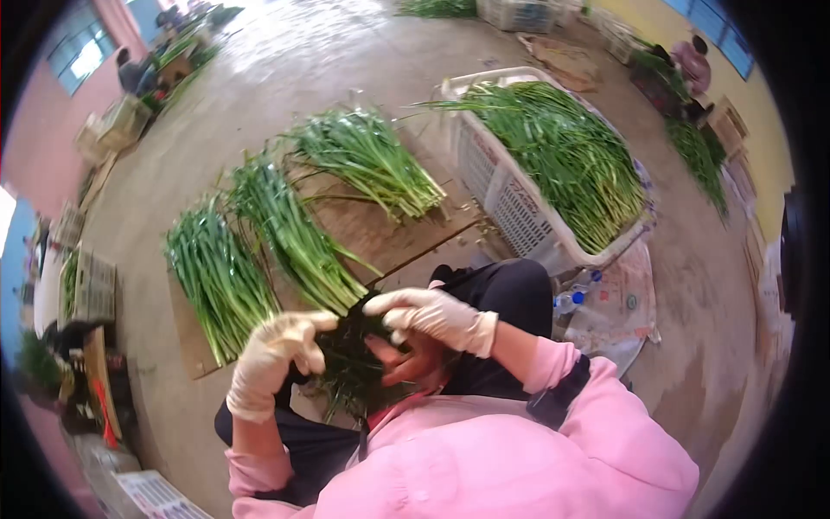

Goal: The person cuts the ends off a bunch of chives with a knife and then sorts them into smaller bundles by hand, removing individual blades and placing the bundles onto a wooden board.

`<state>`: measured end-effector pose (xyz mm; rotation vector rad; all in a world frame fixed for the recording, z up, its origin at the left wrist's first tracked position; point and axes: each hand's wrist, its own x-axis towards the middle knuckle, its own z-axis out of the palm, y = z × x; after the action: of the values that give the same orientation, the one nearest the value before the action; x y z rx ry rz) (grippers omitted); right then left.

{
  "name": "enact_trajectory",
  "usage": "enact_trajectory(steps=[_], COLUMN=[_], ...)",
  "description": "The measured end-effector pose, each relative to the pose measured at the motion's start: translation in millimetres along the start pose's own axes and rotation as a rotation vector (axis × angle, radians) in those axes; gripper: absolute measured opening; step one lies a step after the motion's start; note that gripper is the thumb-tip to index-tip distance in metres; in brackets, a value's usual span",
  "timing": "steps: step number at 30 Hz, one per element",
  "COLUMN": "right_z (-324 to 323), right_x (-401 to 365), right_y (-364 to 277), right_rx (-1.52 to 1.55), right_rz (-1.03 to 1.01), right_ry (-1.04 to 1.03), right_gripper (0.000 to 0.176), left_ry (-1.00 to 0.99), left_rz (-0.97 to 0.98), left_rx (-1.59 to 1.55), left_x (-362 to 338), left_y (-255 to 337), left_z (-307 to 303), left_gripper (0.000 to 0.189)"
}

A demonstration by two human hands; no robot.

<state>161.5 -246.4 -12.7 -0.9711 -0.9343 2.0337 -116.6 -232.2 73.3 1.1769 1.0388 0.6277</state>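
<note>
Both my hands wear pale gloves and are above my lap. My left hand (281, 353) has its index finger stretched toward the right and the other fingers partly bent; no object shows in it. Opposite it, my right hand (432, 316) points its index finger left, with the other fingers loosely curled and apart. Dark green leaf scraps (354, 368) lie between and below the hands. Just beyond the fingertips are the pale cut ends of a bunch of long green stalks (298, 242). A second bunch (216, 281) lies left of it, near my left hand.
A third bunch of stalks (367, 164) lies farther out on a brown board (415, 238). To the right stands a white plastic crate (510, 203) heaped with greens. A bottle (568, 302) lies beside my knee. Other people sit along the walls with crates and greens.
</note>
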Motion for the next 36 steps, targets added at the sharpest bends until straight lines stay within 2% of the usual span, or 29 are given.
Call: enact_trajectory(steps=[1,2,4,6,8,10,12,13,14,16,17,20,21,22,24,25,26,28,30,32,33,34,36], right_z=[-15,-21,-34,-40,-38,-40,-15,-4,12,24,23,11,18,19,18,18,10,-14,-35,-44,-8,12,25], right_x=[6,4,16,18,19,24,18,19,15,19,20,23,16,12,16,12,12,19,31,51,42,52,85], right_y=[11,11,20,14,-4,-12,-34,-35,-48,-46,-46,-40,-45,-39,-17,-18,-15,-9,-13,-9,-45,-51,-46], right_rx=[0.007,-0.1,-0.38,-0.585,-0.559,-0.493,-0.152,-0.105,-0.019,0.062,0.095,-0.34,-0.283,-0.091,-0.018,-0.069,-0.113,-0.202,-0.309,-0.915,-0.57,-0.723,-1.22], right_rz=[-0.011,-0.055,-0.146,-0.249,-0.263,-0.336,-0.202,-0.284,-0.249,-0.299,-0.302,-0.606,-0.576,-0.421,-0.305,-0.27,-0.298,-0.341,-0.366,-0.751,-0.38,-0.525,-0.71], right_ry=[0.083,0.197,0.307,0.379,0.332,0.291,0.258,0.249,0.21,0.222,0.208,0.318,0.236,0.102,-0.034,-0.012,0.052,0.183,0.351,0.515,0.392,0.423,0.35], right_gripper=[0.035,0.036,0.047,0.05,0.05,0.047,0.044,0.043,0.044,0.047,0.052,0.073,0.082,0.084,0.084,0.073,0.067,0.057,0.039,0.041,0.043,0.04,0.038], left_ry=[0.128,0.248,0.419,0.37,0.417,0.334,-0.004,-0.164,-0.318,-0.213,-0.161,-0.166,-0.093,0.038,-0.136,-0.285,-0.332,0.01,0.298,0.247,0.192,0.126,0.177], left_rz=[0.029,-0.011,0.041,0.212,0.343,0.31,0.145,0.139,0.131,0.25,0.203,-0.167,-0.155,-0.004,-0.132,-0.177,-0.29,0.081,0.357,0.712,0.496,0.343,0.433], left_rx=[-0.052,0.015,0.122,0.096,0.385,0.332,0.008,-0.036,-0.077,0.274,0.241,-0.423,-0.408,-0.428,-0.264,-0.16,-0.023,-0.027,0.542,1.053,1.299,1.375,1.407], left_x=[5,13,26,57,83,99,92,85,78,87,87,81,78,83,86,88,85,101,127,164,173,171,174], left_y=[-10,-15,-14,-34,-46,-47,-31,-21,-18,-80,-86,-47,-34,-35,-31,-16,13,-6,-7,-38,-62,-64,-88], left_z=[-15,-30,-39,-54,-54,-36,6,34,57,77,76,65,61,70,53,40,28,4,-26,-61,-76,-77,-86], left_gripper=[0.028,0.024,0.022,0.025,0.023,0.026,0.03,0.03,0.03,0.027,0.024,0.021,0.019,0.019,0.024,0.027,0.028,0.029,0.031,0.038,0.046,0.05,0.051])
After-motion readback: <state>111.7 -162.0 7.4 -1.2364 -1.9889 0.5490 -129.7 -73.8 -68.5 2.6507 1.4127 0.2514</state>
